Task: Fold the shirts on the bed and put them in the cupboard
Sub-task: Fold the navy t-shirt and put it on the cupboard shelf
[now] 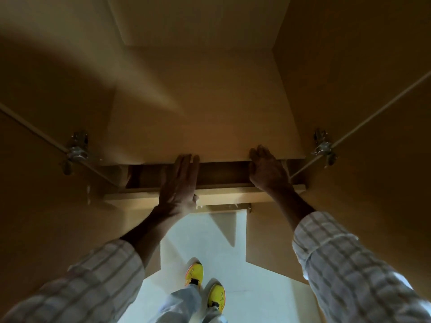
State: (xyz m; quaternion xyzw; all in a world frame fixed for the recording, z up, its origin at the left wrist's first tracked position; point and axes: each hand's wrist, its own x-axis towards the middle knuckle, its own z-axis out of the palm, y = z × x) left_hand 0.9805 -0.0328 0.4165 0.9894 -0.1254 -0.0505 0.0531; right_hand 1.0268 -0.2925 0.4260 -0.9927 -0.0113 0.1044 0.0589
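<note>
I am looking down into an open wooden cupboard. My left hand [180, 183] lies flat with straight fingers across the gap of a slightly pulled-out drawer [149, 198], and its fingertips touch the front edge of the bare shelf [200, 117] above it. My right hand [267, 170] rests at the right end of the same gap, fingers bent, tips on the shelf edge. Neither hand holds anything. No shirt is in view.
The cupboard doors stand open on both sides, the left door [46, 206] and the right door [373, 183], each on metal hinges, the left hinge [78, 148] and the right hinge [323, 145]. Below is pale floor [200, 241] with my yellow shoes [194, 273].
</note>
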